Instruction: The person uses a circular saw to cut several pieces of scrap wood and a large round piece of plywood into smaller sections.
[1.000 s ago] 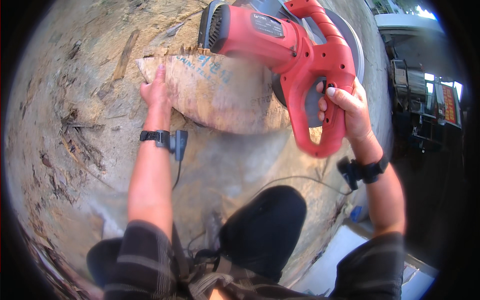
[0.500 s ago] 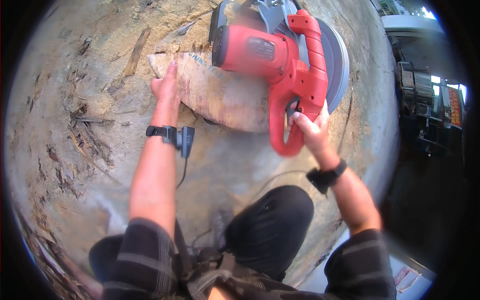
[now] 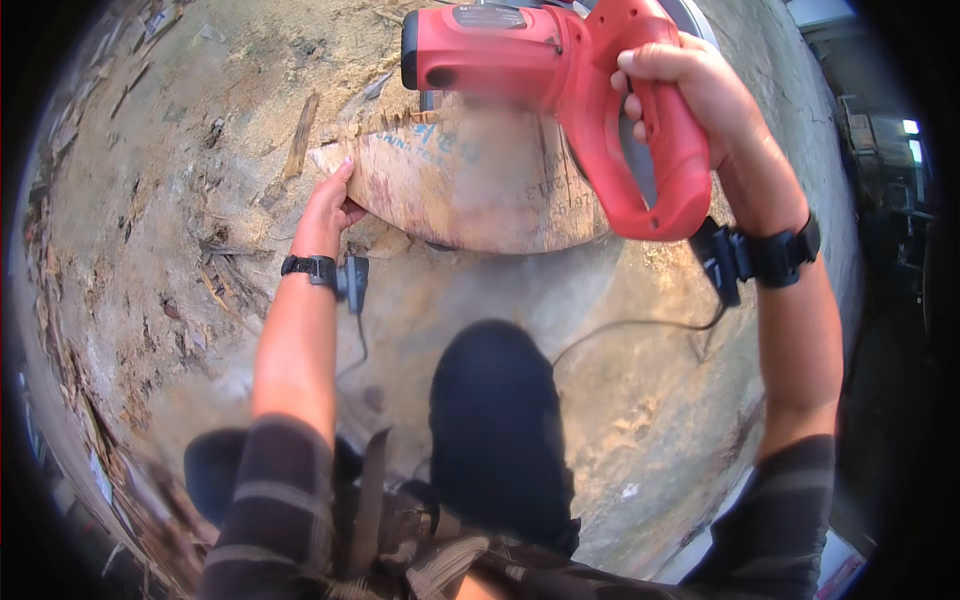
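Observation:
My left hand (image 3: 328, 212) grips the left end of a wooden board (image 3: 430, 195), its thumb on top and the other fingers partly hidden below. The board has a curved near edge, a jagged far edge and coloured markings. My right hand (image 3: 690, 95) is closed around the rear loop handle of a red power saw (image 3: 490, 55). The saw's motor housing hangs over the far part of the board. Part of a round grey guard (image 3: 690, 18) shows beyond the handle, while the cutting edge is hidden.
Sawdust and wood scraps lie over the concrete floor (image 3: 620, 400), with a loose strip of wood (image 3: 302, 135) left of the board. More scraps (image 3: 150, 490) line the left edge. A black cable (image 3: 630, 325) runs from my right wrist strap past my knee (image 3: 495, 420).
My right hand has raised the saw's handle up and to the right, so the saw looks larger and more of the board shows. My left hand stays on the board's left end.

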{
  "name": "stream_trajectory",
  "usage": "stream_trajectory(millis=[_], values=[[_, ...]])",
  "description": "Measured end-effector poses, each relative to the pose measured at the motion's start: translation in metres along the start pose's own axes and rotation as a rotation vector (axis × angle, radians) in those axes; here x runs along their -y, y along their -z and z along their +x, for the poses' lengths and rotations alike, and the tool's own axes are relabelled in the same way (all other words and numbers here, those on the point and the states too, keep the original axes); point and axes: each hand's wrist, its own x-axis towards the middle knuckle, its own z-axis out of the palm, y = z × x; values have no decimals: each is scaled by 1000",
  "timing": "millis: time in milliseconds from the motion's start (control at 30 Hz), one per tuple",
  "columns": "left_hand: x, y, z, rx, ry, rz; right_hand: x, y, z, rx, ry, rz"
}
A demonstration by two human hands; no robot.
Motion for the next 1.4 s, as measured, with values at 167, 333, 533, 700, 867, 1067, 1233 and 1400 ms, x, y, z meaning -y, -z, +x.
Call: stream_trajectory(millis=[167, 333, 533, 700, 867, 1067, 1233, 1400], values=[[11, 5, 24, 41, 0, -156, 66, 8, 1, 0, -41, 36], [23, 4, 57, -54, -327, -399, 49, 4, 9, -23, -64, 75], [30, -19, 50, -250, -528, -429, 38, -1, 1, -42, -26, 62], [42, -23, 35, -223, -635, -400, 38, 2, 2, -68, -32, 64], [47, -11, 22, -188, -623, -421, 41, -2, 4, -66, -33, 39], [31, -26, 16, -279, -634, -368, 45, 0, 4, -28, -29, 51], [51, -32, -15, -276, -703, -293, 49, 2, 5, -29, -29, 44], [70, -32, -32, -307, -745, -209, 53, 6, 10, -38, -41, -1]])
